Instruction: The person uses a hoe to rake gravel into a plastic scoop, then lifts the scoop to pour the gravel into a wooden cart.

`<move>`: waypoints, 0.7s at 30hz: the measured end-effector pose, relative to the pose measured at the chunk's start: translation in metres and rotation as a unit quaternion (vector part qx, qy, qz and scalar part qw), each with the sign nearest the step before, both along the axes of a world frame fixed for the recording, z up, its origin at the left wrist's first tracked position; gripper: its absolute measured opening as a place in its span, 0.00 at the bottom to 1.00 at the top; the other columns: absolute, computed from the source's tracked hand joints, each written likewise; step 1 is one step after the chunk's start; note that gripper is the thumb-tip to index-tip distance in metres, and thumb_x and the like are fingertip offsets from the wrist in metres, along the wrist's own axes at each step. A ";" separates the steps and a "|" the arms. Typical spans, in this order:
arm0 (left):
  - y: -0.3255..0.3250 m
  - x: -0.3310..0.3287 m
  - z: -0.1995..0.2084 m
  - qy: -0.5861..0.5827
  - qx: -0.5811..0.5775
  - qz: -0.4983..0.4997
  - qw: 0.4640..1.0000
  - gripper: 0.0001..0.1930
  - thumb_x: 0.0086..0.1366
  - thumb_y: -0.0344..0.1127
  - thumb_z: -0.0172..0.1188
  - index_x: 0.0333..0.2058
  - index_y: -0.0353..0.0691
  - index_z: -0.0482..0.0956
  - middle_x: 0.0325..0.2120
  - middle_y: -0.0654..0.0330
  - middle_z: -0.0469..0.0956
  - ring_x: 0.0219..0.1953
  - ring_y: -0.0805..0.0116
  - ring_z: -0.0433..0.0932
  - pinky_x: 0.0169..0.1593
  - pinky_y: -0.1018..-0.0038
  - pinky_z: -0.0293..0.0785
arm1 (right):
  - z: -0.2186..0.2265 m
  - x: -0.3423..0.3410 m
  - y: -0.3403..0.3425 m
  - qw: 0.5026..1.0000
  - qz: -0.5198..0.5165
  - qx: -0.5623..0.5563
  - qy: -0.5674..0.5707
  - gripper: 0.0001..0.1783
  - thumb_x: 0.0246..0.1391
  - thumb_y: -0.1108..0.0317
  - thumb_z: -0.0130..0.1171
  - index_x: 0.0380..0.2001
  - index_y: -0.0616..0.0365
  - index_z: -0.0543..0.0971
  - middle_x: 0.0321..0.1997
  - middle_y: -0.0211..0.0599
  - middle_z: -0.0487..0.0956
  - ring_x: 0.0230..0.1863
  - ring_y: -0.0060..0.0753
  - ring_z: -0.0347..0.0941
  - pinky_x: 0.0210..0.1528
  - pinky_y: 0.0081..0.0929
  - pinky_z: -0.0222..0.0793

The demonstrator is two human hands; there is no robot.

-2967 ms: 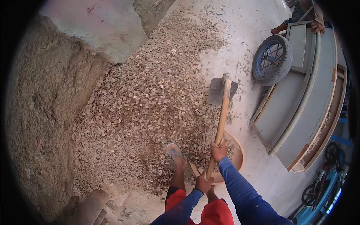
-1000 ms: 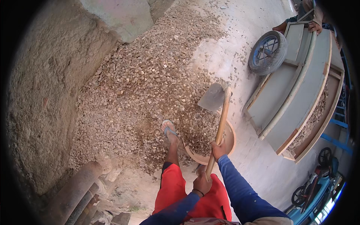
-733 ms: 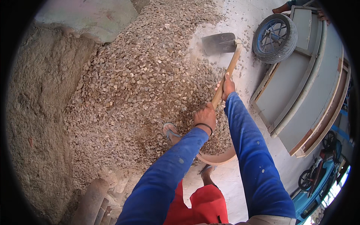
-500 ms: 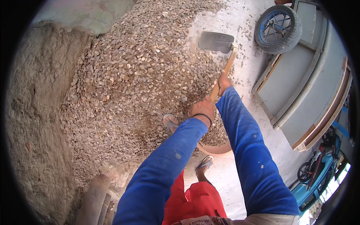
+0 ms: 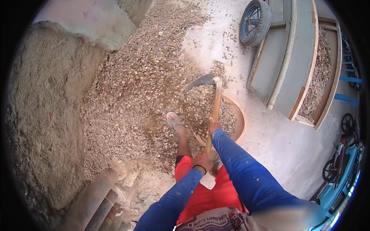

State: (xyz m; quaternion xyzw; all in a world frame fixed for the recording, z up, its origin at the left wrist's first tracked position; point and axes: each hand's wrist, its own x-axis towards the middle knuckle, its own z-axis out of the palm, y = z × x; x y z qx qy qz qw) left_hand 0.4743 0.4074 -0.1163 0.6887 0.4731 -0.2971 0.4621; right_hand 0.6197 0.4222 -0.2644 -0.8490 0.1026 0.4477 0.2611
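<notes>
Both my hands grip the wooden handle of a hoe (image 5: 217,101). My left hand (image 5: 203,160) is wrapped round its near end, close to my body. Farther up the handle, my right hand (image 5: 214,125) is closed round the wood. The hoe's dark metal blade lies at the far side of a round tan basin (image 5: 242,118), among gravel. Stones fill the basin, and its left rim is largely hidden by the stones and my arm. A broad gravel pile (image 5: 127,104) spreads to the left and beyond, with my sandalled left foot (image 5: 176,122) on it.
A rough earthen wall (image 5: 50,115) borders the pile at left. At far right stands a grey, wood-edged cart (image 5: 283,73) with gravel inside and a spoked wheel (image 5: 254,23). Several pipes (image 5: 90,196) lie at lower left. A motorbike (image 5: 337,161) stands at right.
My hands have drawn the hoe back toward me, bringing its blade from the far concrete to the basin. The basin now shows more fully, and the view has shifted right.
</notes>
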 end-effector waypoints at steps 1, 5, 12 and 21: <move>-0.040 0.009 0.008 -0.037 -0.007 0.002 0.999 0.24 0.55 0.40 0.62 0.47 0.35 0.66 0.32 0.40 0.80 0.37 0.42 0.81 0.43 0.49 0.76 | -0.016 0.022 -0.057 0.997 0.035 0.011 -0.066 0.31 0.56 0.48 0.57 0.42 0.73 0.74 0.28 0.51 0.79 0.28 0.47 0.79 0.28 0.43 0.74; -0.113 -0.062 0.061 0.014 -0.044 0.053 0.997 0.26 0.55 0.41 0.61 0.49 0.35 0.64 0.30 0.38 0.80 0.34 0.40 0.81 0.41 0.49 0.76 | 0.093 -0.055 -0.105 0.998 0.035 0.052 -0.007 0.25 0.49 0.57 0.63 0.42 0.69 0.75 0.31 0.48 0.79 0.33 0.44 0.78 0.38 0.39 0.73; -0.033 0.024 -0.044 -0.279 -0.129 0.184 0.934 0.24 0.52 0.34 0.63 0.48 0.33 0.70 0.30 0.39 0.79 0.34 0.45 0.81 0.39 0.54 0.76 | 0.050 0.064 -0.040 0.990 -0.102 0.096 -0.011 0.28 0.46 0.65 0.64 0.49 0.66 0.67 0.30 0.45 0.77 0.23 0.38 0.76 0.23 0.34 0.73; 0.202 0.158 -0.141 -0.228 -0.615 0.413 0.632 0.07 0.58 0.28 0.59 0.34 0.40 0.71 0.20 0.65 0.69 0.18 0.71 0.70 0.21 0.72 0.69 | -0.083 0.221 0.159 0.997 0.003 -0.072 -0.017 0.26 0.44 0.67 0.61 0.45 0.75 0.70 0.34 0.55 0.78 0.27 0.47 0.79 0.28 0.38 0.77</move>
